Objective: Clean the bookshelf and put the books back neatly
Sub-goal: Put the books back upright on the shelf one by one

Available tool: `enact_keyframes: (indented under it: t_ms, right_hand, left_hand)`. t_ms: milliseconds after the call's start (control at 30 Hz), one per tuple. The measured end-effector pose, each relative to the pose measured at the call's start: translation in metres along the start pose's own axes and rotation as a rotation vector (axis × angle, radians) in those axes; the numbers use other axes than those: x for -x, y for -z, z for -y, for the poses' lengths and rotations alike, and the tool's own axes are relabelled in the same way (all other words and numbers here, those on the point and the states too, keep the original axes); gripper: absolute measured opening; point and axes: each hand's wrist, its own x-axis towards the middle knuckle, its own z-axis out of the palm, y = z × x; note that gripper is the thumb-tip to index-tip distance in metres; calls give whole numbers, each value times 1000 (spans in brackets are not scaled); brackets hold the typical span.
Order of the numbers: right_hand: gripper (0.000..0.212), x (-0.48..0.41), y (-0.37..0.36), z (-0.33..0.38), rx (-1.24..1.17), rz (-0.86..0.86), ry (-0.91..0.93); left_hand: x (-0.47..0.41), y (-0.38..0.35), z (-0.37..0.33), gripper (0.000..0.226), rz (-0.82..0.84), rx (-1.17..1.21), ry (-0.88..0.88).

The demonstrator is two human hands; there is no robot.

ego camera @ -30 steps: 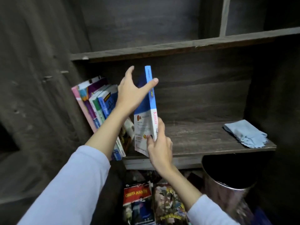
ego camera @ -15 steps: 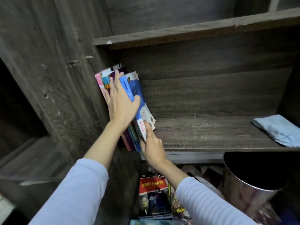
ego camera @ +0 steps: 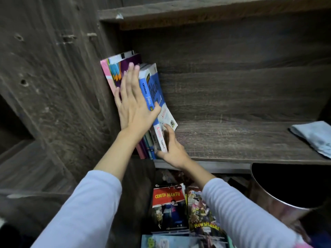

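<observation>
L hand (ego camera: 133,104) flat, fingers straight, arm extended; R hand (ego camera: 172,149) fingers curled, pinching book (ego camera: 166,114).

Blue-white book (ego camera: 159,104) — pale blue cloth (ego camera: 315,136) — dark grey-brown woodgrain shelf (ego camera: 232,138).

Blue cloth (ego camera: 312,135) partly off right edge, perhaps folded.

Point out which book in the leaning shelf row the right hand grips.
The white-and-blue Kimia paperback, the rightmost one; the right hand pinches its lower end.
</observation>
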Motion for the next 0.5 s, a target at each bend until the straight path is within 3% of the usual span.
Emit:
enact_keyframes:
  t_ms: [167, 367, 500]
  right_hand:
    - [116, -9, 14, -18, -8, 186, -56]
    - [122, -19, 15, -21, -14, 146, -47]
    - [121, -23, 10, -22, -13, 106, -41]
  left_hand:
    - [-2, 0, 9, 90, 14, -31, -57]
    - [-4, 8, 19, 117, 169, -186, -165]
    - [-5, 6, 20, 118, 160, -215, -168]
